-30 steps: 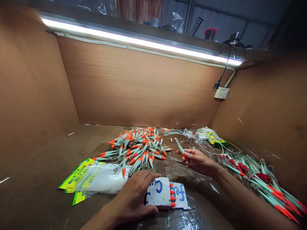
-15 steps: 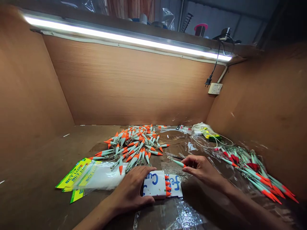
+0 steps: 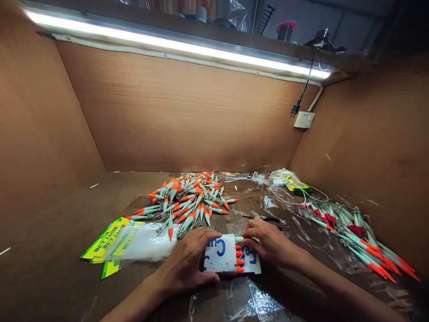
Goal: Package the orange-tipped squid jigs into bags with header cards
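My left hand (image 3: 187, 259) grips a white folded card (image 3: 217, 261) with blue lettering, fingers along its far edge and thumb at the near edge. Several orange lure tips (image 3: 240, 262) stick out of the card's right side in a row. My right hand (image 3: 270, 239) pinches one pale green and orange fishing lure (image 3: 239, 239) at the far end of that row. Its hooked end is hidden at the card's edge. Just beyond both hands lies a heap of similar lures (image 3: 187, 203) with metal hooks.
Clear plastic bags with yellow-green headers (image 3: 103, 246) lie at left. More lures (image 3: 365, 250), some bagged, lie at right. A dark slim tool (image 3: 268, 219) is behind my right hand. A white cord (image 3: 284, 203) and clear plastic scraps (image 3: 258, 299) are on the table.
My right hand has moved left and brought the lure from above the table to the card's right edge. My left hand stays on the card. The view has shifted slightly.
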`<state>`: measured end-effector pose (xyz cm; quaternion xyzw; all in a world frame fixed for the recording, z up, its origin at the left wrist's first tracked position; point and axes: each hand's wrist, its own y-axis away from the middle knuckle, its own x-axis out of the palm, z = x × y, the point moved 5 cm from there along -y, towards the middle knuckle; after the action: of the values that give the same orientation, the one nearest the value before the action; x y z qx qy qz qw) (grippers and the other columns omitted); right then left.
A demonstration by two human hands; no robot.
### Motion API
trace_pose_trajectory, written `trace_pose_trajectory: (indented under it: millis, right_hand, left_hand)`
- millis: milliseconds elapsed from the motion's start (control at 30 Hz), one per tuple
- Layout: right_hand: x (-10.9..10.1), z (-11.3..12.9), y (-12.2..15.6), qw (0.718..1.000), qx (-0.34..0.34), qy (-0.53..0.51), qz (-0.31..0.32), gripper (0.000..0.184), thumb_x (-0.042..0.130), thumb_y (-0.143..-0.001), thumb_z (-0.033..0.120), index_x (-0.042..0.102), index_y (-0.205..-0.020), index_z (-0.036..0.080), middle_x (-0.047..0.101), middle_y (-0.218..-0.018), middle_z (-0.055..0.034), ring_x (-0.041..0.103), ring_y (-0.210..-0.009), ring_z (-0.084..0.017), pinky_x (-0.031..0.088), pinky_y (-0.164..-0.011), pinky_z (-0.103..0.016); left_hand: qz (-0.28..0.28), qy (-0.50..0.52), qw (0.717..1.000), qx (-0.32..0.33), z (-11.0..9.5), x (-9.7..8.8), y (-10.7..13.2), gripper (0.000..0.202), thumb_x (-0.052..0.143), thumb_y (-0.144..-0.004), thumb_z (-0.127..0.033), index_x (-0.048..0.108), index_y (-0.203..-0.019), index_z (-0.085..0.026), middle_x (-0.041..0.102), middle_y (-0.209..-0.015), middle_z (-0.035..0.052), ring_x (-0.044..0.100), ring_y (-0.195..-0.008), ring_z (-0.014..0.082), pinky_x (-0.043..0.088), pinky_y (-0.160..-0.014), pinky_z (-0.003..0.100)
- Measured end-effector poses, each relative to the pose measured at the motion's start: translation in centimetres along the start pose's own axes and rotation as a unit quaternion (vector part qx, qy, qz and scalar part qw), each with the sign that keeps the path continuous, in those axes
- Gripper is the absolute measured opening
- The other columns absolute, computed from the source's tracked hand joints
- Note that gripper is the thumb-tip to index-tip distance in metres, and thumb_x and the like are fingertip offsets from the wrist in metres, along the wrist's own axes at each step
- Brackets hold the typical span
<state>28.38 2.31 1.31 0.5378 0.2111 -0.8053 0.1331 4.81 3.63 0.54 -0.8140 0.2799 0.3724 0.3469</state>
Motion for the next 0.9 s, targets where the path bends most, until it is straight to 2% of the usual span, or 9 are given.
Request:
trace_pose_trajectory:
  millis: [200,300,400,533,633,700,767,833,900]
  right_hand:
    - [2.9,0.4,-1.4,0.994,-0.015,-0.096,-0.046,0.010,0.068,-0.091,0.029,0.073,-0.097,0.023,0.072,-0.090,-0.0026,0.063,-0.086,-0.019,0.044,-0.077,-0.029]
    - [3.5,0.1,-1.5,0.991,-0.033,-0.128,-0.038,0.011,0.067,-0.092,0.030,0.073,-0.095,0.022,0.072,-0.090,-0.0032,0.064,-0.087,-0.020,0.045,-0.079,-0.030]
    - [3.9,-0.2,-1.5,0.989,-0.048,-0.135,-0.027,0.013,0.064,-0.094,0.030,0.074,-0.099,0.022,0.073,-0.092,-0.0034,0.064,-0.087,-0.019,0.046,-0.081,-0.030]
    - [3.9,-0.2,-1.4,0.992,-0.053,-0.108,-0.041,0.010,0.066,-0.093,0.027,0.073,-0.098,0.021,0.073,-0.090,-0.0038,0.063,-0.088,-0.020,0.047,-0.080,-0.031]
    - [3.1,0.5,-1.3,0.994,-0.064,-0.065,-0.051,0.017,0.058,-0.097,0.027,0.074,-0.093,0.022,0.072,-0.103,-0.0069,0.060,-0.099,-0.023,0.047,-0.088,-0.036]
    - [2.1,1.2,-1.2,0.993,-0.061,-0.066,-0.071,0.021,0.053,-0.099,0.029,0.073,-0.101,0.023,0.068,-0.117,-0.0090,0.058,-0.109,-0.025,0.045,-0.096,-0.040]
    - [1.6,2.3,-1.1,0.992,-0.072,-0.085,-0.062,0.031,0.057,-0.096,0.035,0.065,-0.123,0.022,0.061,-0.132,-0.0115,0.054,-0.121,-0.027,0.043,-0.104,-0.044]
    - [1.9,3.7,-0.9,0.990,-0.104,-0.098,0.000,0.064,0.067,-0.088,0.045,0.047,-0.145,0.023,0.049,-0.148,-0.0124,0.045,-0.133,-0.031,0.037,-0.111,-0.047]
    - [2.9,4.9,-0.7,0.985,-0.124,-0.098,0.074,0.088,0.072,-0.081,0.050,0.032,-0.155,0.025,0.036,-0.158,-0.0108,0.037,-0.140,-0.033,0.032,-0.115,-0.049]
  left_hand:
    - [-0.001,0.011,0.999,-0.040,0.9,0.1,0.3,0.081,0.089,-0.060,-0.034,0.050,-0.131,-0.028,0.062,-0.125,0.0061,0.060,-0.112,0.0288,0.049,-0.097,0.040]
    - [0.022,0.020,0.999,-0.038,1.1,0.4,0.4,0.081,0.089,-0.060,-0.038,0.050,-0.131,-0.028,0.062,-0.126,0.0055,0.060,-0.112,0.0280,0.049,-0.097,0.039]
    - [0.042,0.021,0.998,-0.030,1.1,0.4,0.4,0.077,0.088,-0.062,-0.042,0.052,-0.128,-0.027,0.062,-0.125,0.0062,0.060,-0.111,0.0280,0.049,-0.096,0.039]
    - [0.061,-0.003,0.998,-0.014,0.8,0.7,0.4,0.062,0.087,-0.063,-0.049,0.060,-0.114,-0.026,0.061,-0.123,0.0078,0.060,-0.108,0.0292,0.049,-0.093,0.040]
    - [0.068,-0.026,0.997,0.012,0.0,0.3,0.1,0.063,0.086,-0.064,-0.054,0.061,-0.115,-0.026,0.059,-0.127,0.0093,0.057,-0.113,0.0312,0.046,-0.097,0.043]
    - [0.064,-0.049,0.996,0.025,-0.4,-0.9,0.1,0.058,0.082,-0.070,-0.054,0.061,-0.117,-0.026,0.058,-0.129,0.0100,0.055,-0.117,0.0312,0.044,-0.100,0.043]
    - [0.039,-0.084,0.996,-0.003,0.0,-3.2,0.7,0.039,0.074,-0.082,-0.047,0.063,-0.113,-0.025,0.061,-0.124,0.0088,0.057,-0.113,0.0278,0.046,-0.096,0.039]
    - [0.014,-0.128,0.989,-0.067,1.2,-6.1,2.3,0.017,0.065,-0.090,-0.035,0.064,-0.103,-0.024,0.064,-0.109,0.0055,0.061,-0.100,0.0232,0.048,-0.087,0.034]
    - [0.032,-0.167,0.980,-0.105,2.7,-8.4,4.8,0.012,0.064,-0.088,-0.028,0.064,-0.099,-0.025,0.065,-0.102,0.0029,0.062,-0.093,0.0216,0.048,-0.082,0.031]
